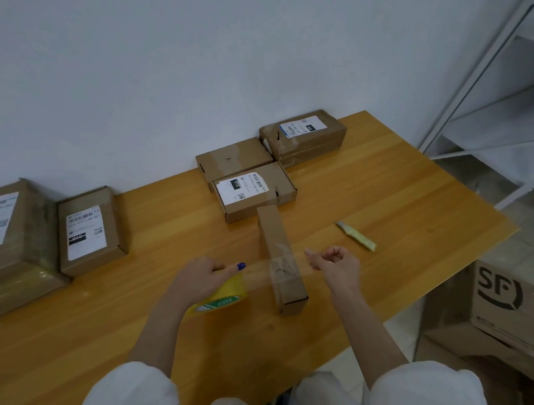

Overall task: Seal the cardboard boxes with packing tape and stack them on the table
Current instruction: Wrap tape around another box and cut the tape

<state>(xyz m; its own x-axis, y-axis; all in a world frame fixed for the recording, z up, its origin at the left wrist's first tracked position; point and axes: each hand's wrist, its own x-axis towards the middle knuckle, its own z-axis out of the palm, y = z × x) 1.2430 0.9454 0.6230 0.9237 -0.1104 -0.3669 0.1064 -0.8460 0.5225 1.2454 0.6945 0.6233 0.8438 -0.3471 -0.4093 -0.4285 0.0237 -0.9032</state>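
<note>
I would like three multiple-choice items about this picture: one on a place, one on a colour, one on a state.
1. Where does the cutter lie?
A. on the table, right of the narrow box
B. on top of the narrow box
C. on the floor

2. What colour is the tape roll?
A. red
B. yellow
C. black

3. How is the tape strip?
A. all wound on the roll
B. stretched over the narrow box between the left hand and the right hand
C. crumpled on the table

Answers: 1 A, it lies on bare wood beside the box; 2 B, its side shows yellow; 3 B, the left hand grips the roll and the right pinches the free end.
</note>
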